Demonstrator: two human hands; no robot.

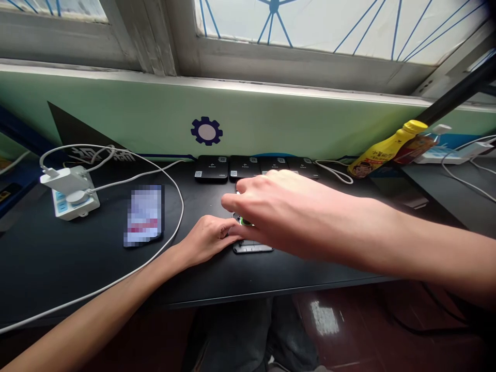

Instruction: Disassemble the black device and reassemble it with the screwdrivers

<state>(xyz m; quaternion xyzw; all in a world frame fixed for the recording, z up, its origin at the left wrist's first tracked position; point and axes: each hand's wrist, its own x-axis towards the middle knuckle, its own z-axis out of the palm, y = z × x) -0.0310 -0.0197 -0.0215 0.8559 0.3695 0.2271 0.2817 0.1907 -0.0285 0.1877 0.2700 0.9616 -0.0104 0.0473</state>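
Note:
A flat, dark, thin-edged device (253, 248) lies on the black desk in front of me, mostly hidden beneath my hands. A small bit of green shows on it between my fingers. My left hand (209, 236) grips its left side, with thumb and fingers closed at the edge. Over the top of the device reaches my right hand (281, 209), its fingers curled and the thumb side low against it. Whatever the right fingertips hold is hidden from view. Behind the hands, several black boxes (211, 169) stand in a row along the back panel.
A phone with a blurred screen (143, 216) lies left of my hands. A white power strip (75, 199) with plugs stands farther left, its white cable (183, 201) looping across the desk and my left forearm. At the back right lean a yellow bottle (387, 150) and a reddish bottle (416, 147).

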